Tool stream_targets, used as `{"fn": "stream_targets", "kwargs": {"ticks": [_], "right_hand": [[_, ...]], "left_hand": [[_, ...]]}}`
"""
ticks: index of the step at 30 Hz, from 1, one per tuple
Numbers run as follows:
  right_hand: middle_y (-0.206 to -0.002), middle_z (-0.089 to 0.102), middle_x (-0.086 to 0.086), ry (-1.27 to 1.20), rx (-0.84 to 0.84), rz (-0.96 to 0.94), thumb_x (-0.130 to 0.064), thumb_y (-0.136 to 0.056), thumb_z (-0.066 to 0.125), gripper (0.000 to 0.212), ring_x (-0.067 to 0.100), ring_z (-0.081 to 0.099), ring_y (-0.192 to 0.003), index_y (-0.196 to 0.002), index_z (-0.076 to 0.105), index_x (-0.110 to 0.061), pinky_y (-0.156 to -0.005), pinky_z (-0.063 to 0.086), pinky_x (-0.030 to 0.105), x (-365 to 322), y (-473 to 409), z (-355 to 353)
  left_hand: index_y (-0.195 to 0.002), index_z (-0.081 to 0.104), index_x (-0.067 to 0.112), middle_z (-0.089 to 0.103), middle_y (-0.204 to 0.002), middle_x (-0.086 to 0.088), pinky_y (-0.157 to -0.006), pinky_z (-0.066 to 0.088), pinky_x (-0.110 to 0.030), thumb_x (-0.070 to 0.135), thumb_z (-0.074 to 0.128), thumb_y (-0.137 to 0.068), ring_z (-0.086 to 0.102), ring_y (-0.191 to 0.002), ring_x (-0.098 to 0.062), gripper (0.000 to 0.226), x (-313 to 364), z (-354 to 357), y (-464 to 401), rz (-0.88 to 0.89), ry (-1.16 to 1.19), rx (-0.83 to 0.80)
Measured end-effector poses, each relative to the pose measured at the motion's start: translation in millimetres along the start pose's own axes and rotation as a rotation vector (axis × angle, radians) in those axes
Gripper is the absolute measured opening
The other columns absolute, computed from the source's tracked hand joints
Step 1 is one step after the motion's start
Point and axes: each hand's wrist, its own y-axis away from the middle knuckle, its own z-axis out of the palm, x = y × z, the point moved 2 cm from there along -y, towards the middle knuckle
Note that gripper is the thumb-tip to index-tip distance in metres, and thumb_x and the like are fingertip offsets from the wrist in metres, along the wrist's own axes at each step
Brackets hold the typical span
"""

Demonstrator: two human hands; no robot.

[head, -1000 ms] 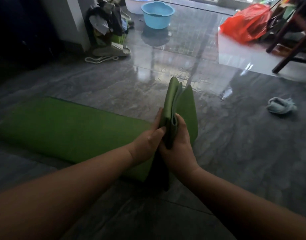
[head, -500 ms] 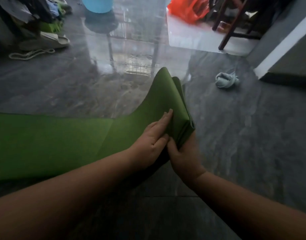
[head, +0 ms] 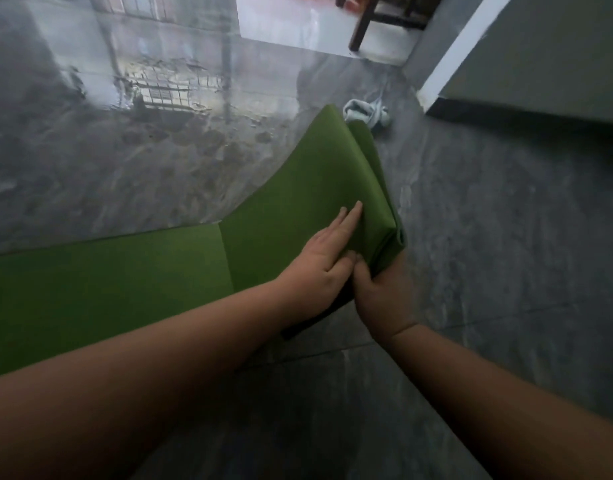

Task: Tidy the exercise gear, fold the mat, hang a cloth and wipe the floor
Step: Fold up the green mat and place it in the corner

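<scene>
A glossy grey stone floor (head: 505, 237) fills the frame, mirroring a window grille at upper left. The green mat (head: 107, 278) lies flat at left, its folded end raised at centre. The left hand (head: 318, 261) presses flat on the fold; the right hand (head: 381, 292) grips it from beneath, fingers apparently hidden. A pale cloth (head: 365, 112) lies beyond, a chair leg (head: 362, 29) at top.

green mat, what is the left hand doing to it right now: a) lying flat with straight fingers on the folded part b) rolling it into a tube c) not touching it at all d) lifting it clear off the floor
a: the left hand lies with straight fingers on the folded layers of the green mat, while the right hand grips the stack's near corner from below.
</scene>
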Motion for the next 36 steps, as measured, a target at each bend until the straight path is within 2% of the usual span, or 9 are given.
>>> {"fn": "stream_targets", "kwargs": {"ticks": [5, 9, 12, 15, 17, 22, 28, 32, 36], "right_hand": [[-0.140, 0.053, 0.013, -0.080, -0.064, -0.052, -0.013, -0.093, 0.056, 0.061, 0.011, 0.055, -0.126, -0.148, 0.033, 0.000, -0.103, 0.048, 0.029, -29, 12, 36], [-0.151, 0.044, 0.008, -0.108, -0.158, -0.148, -0.020, -0.096, 0.053, 0.064, 0.013, 0.045, -0.137, -0.153, 0.026, -0.008, -0.111, 0.041, 0.034, -64, 34, 92], [-0.157, 0.033, 0.000, -0.101, -0.260, -0.262, -0.010, -0.096, 0.054, 0.070, 0.010, 0.033, -0.145, -0.156, 0.020, -0.020, -0.118, 0.032, 0.036, -79, 53, 138], [-0.161, 0.025, 0.011, -0.037, -0.366, -0.371, 0.005, -0.091, 0.055, 0.089, 0.025, 0.023, -0.150, -0.156, 0.012, -0.037, -0.119, 0.025, 0.053, -86, 76, 183], [-0.163, 0.020, 0.011, 0.004, -0.439, -0.420, 0.000, -0.090, 0.048, 0.080, 0.029, 0.016, -0.152, -0.154, 0.014, -0.034, -0.120, 0.022, 0.057, -89, 91, 210], [-0.163, 0.017, 0.006, 0.168, -0.700, -0.480, -0.007, -0.080, 0.048, 0.084, 0.029, 0.011, -0.152, -0.155, 0.016, -0.027, -0.118, 0.019, 0.062, -84, 140, 267], [-0.166, 0.005, -0.001, 0.440, -1.016, -0.467, -0.001, -0.088, 0.051, 0.084, 0.021, -0.005, -0.152, -0.157, 0.012, -0.027, -0.123, 0.004, 0.051, -60, 180, 309], [-0.167, -0.001, -0.004, 0.575, -1.077, -0.462, -0.007, -0.092, 0.053, 0.085, 0.021, -0.010, -0.152, -0.157, 0.005, -0.034, -0.124, -0.002, 0.049, -50, 192, 336], [-0.167, 0.001, -0.002, 0.721, -1.121, -0.507, -0.016, -0.093, 0.053, 0.083, 0.027, -0.005, -0.153, -0.157, 0.005, -0.036, -0.122, 0.002, 0.052, -33, 203, 352]], "left_hand": [[-0.153, 0.019, 0.044, 0.026, -0.161, 0.010, -0.122, 0.022, -0.036, 0.022, 0.042, -0.096, 0.019, -0.147, 0.002, 0.065, 2, -49, 34, 0.025, 0.024, 0.134], [-0.147, 0.037, 0.031, 0.050, -0.143, 0.007, -0.107, 0.045, -0.040, 0.028, 0.043, -0.095, 0.051, -0.128, -0.005, 0.052, 2, -113, 81, -0.018, 0.085, 0.249], [-0.140, 0.043, 0.021, 0.062, -0.127, 0.001, -0.092, 0.055, -0.038, 0.023, 0.039, -0.104, 0.063, -0.111, -0.010, 0.036, 3, -159, 124, -0.119, 0.191, 0.307], [-0.136, 0.044, 0.022, 0.067, -0.113, -0.007, -0.083, 0.059, -0.042, 0.024, 0.037, -0.105, 0.067, -0.103, -0.017, 0.031, -6, -197, 164, -0.260, 0.257, 0.357], [-0.129, 0.046, 0.020, 0.065, -0.108, -0.017, -0.079, 0.059, -0.048, 0.024, 0.040, -0.105, 0.068, -0.097, -0.028, 0.025, -19, -215, 192, -0.348, 0.294, 0.433], [-0.115, 0.042, 0.009, 0.063, -0.094, -0.017, -0.061, 0.060, -0.042, 0.022, 0.050, -0.102, 0.065, -0.075, -0.023, 0.020, -69, -239, 260, -0.609, 0.404, 0.581], [-0.118, 0.047, 0.009, 0.057, -0.094, -0.011, -0.074, 0.057, -0.047, 0.006, 0.054, -0.097, 0.059, -0.080, -0.021, 0.022, -139, -234, 320, -0.943, 0.401, 0.554], [-0.142, 0.040, 0.006, 0.062, -0.123, -0.017, -0.075, 0.056, -0.042, -0.009, 0.044, -0.093, 0.063, -0.105, -0.033, 0.051, -173, -229, 336, -0.999, 0.442, 0.479], [-0.149, 0.034, 0.012, 0.056, -0.140, -0.009, -0.078, 0.056, -0.035, -0.016, 0.039, -0.091, 0.059, -0.119, -0.028, 0.064, -193, -224, 351, -1.038, 0.520, 0.423]]}}
